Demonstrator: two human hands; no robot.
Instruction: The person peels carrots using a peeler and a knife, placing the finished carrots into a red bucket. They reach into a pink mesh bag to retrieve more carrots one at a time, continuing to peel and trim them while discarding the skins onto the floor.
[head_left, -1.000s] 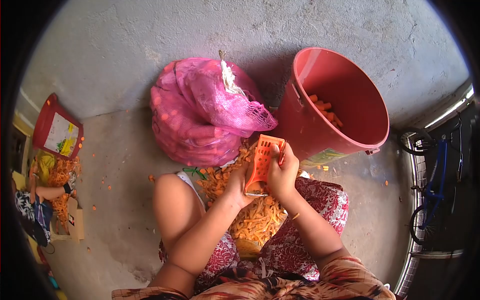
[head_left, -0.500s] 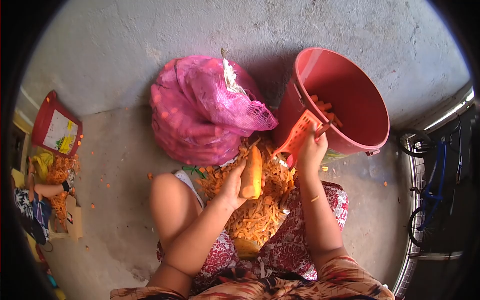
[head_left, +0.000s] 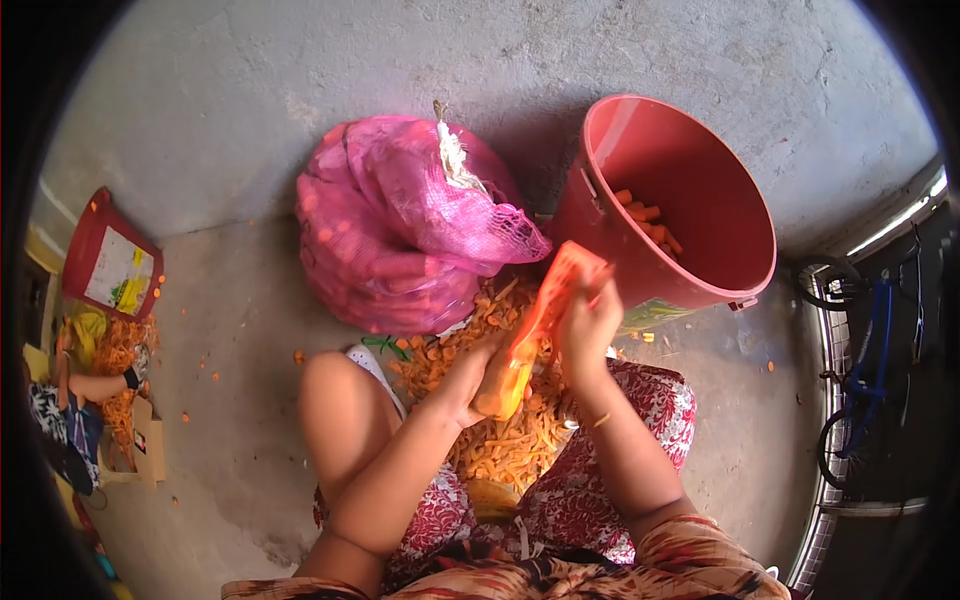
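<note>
My left hand (head_left: 468, 382) is closed round a thick peeled carrot (head_left: 503, 392), tilted above a heap of orange peelings (head_left: 515, 440). In my right hand (head_left: 590, 325) is an orange plastic peeler (head_left: 560, 290) with holes through its flat body. Its lower end lies against the carrot and covers the upper part of it. Motion smears the right fingers a little. Both hands are over the peelings between my knees.
A pink mesh sack (head_left: 395, 230) full of carrots sits by the wall. Beside it a red bucket (head_left: 585, 225) leans, with several peeled carrots (head_left: 650, 218) inside. At the far left are another person's arm (head_left: 100, 385), more peelings and a red tub (head_left: 100, 250). A blue bicycle (head_left: 868, 370) stands right.
My right hand has moved left and down from the bucket's side, bringing the peeler onto the carrot. The left hand has shifted slightly down and left with the carrot.
</note>
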